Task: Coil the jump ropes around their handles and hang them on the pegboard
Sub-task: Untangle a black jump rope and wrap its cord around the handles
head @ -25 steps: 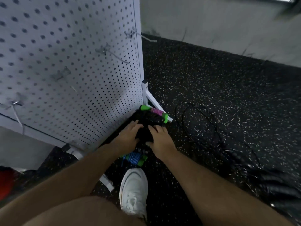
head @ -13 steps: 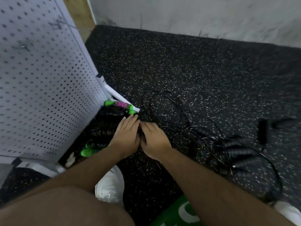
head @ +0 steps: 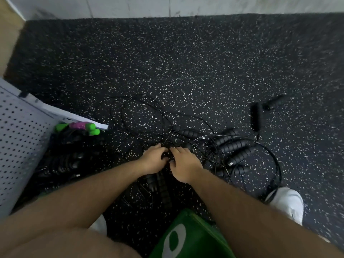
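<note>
My left hand (head: pixel 153 158) and my right hand (head: pixel 183 162) meet low over the floor, fingers curled round a black jump rope (head: pixel 158 183). Its ribbed handles stick out below my wrists. Thin black cords (head: pixel 141 116) loop out from under my fingers into a tangle. Several more black handles (head: pixel 236 148) lie in that tangle to the right. The white pegboard (head: pixel 18 138) stands at the left edge. Beside its base lies a pile of coiled black ropes (head: pixel 61 161) and a rope with green and pink handles (head: pixel 80 126).
Two loose black handles (head: pixel 255 116) lie apart at the right on the speckled black rubber floor (head: pixel 186 62). My white shoe (head: pixel 288 203) stands at the lower right, touching a cord. A green bag (head: pixel 189 237) sits between my legs. A pale wall (head: pixel 167 4) borders the mat at the back.
My hands have moved right, away from the coiled pile at the pegboard's foot, to the tangle of black ropes. The view has swung right and down with them.
</note>
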`<state>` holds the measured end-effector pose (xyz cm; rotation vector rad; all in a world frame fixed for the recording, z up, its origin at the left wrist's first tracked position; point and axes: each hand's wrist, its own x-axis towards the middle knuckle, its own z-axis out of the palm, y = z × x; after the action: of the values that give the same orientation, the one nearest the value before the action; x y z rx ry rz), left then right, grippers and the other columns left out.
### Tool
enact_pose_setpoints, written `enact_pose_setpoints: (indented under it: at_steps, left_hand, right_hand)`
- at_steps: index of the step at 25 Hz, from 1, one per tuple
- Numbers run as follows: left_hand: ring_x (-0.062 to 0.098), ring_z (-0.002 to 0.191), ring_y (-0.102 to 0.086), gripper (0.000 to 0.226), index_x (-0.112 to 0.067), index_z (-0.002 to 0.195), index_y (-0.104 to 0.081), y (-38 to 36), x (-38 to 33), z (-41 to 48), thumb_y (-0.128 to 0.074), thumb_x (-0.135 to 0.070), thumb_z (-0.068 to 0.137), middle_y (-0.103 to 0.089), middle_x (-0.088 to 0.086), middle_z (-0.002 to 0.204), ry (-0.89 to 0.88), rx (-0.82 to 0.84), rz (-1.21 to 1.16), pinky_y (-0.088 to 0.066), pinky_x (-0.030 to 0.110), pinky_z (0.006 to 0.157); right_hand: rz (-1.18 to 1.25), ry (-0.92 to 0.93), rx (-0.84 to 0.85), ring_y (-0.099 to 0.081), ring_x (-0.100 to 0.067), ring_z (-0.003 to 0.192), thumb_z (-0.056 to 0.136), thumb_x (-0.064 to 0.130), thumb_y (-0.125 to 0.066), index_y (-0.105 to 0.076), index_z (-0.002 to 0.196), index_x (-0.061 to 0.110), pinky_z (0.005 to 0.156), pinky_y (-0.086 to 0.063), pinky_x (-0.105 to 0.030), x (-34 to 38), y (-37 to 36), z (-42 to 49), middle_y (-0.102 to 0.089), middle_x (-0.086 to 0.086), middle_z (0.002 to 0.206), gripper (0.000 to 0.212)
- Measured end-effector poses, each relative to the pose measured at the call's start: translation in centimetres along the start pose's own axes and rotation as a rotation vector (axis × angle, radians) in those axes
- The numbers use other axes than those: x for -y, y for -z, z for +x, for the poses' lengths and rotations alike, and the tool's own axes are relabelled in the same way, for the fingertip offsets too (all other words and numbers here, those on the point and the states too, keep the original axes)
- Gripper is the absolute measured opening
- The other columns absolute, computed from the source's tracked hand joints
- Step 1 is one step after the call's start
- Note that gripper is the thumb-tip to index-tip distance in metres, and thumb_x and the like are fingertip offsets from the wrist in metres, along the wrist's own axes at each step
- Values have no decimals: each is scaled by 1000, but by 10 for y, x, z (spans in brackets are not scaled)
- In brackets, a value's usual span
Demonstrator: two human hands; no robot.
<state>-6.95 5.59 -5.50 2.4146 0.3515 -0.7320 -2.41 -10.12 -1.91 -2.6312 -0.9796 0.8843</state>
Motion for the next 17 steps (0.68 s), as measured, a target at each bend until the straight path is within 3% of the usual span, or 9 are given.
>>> enact_pose_setpoints:
  at_steps: [2, 4, 6, 8, 9, 13, 17]
  left_hand:
    - [25, 137, -45, 41, -20, 139, -58, -5, -4, 10, -55, -28, 99, -53, 3, 143, 6, -30, -36, -38, 39, 112]
    - [23, 127, -53, 35, -16, 133, -61, -6, -7, 10, -57, -22, 99, -55, 4, 135, 42, -94, -87, -42, 34, 107]
    - [18, 111, -60, 22, -18, 114, -67, -2, -10, 0, -56, -10, 98, -60, 1, 119, 32, -173, -186, -47, 30, 98]
    - [12, 92, -66, 27, -28, 94, -60, 8, -15, -15, -55, -2, 95, -64, -6, 100, -20, -246, -269, -53, 35, 88]
    - [10, 85, -67, 29, -29, 93, -55, 16, -19, -24, -55, -1, 94, -64, -6, 95, -50, -259, -315, -55, 38, 84]
    - [4, 82, -68, 37, -30, 121, -56, 57, -48, -64, -54, -1, 99, -65, -5, 93, -157, -252, -383, -56, 32, 84]
    - [5, 85, -71, 32, -26, 101, -66, 124, -85, -117, -49, 1, 100, -66, 2, 98, -167, -265, -377, -59, 37, 85]
  right_hand:
    - [22, -5, 14, -38, -29, 137, 101, 26, -43, -35, 151, 13, 110, -38, -43, -4, 1, 2, -43, -7, 149, 52]
    - [21, -5, 22, -38, -29, 136, 101, 22, -44, -34, 152, 13, 110, -38, -43, -6, 3, 3, -42, -7, 150, 53]
    - [-7, -8, -1, -35, -30, 139, 98, 14, -48, -28, 155, 16, 111, -39, -43, -8, 11, 3, -30, -6, 158, 61]
    - [-31, -16, -57, -29, -31, 141, 92, 3, -53, -20, 158, 24, 111, -40, -44, -8, 27, 1, -10, -1, 165, 77]
    - [-45, -8, -80, -29, -31, 140, 90, 1, -53, -18, 158, 28, 109, -41, -44, -7, 37, -1, -6, 2, 165, 81]
    - [-9, -6, -110, -41, -29, 131, 101, 16, -46, -42, 146, 23, 104, -44, -46, -7, 82, -12, -44, -1, 147, 46]
    - [54, -86, -131, -57, -26, 107, 106, 29, -44, -57, 123, 14, 89, -49, -39, -5, 143, -45, -59, -6, 118, 26]
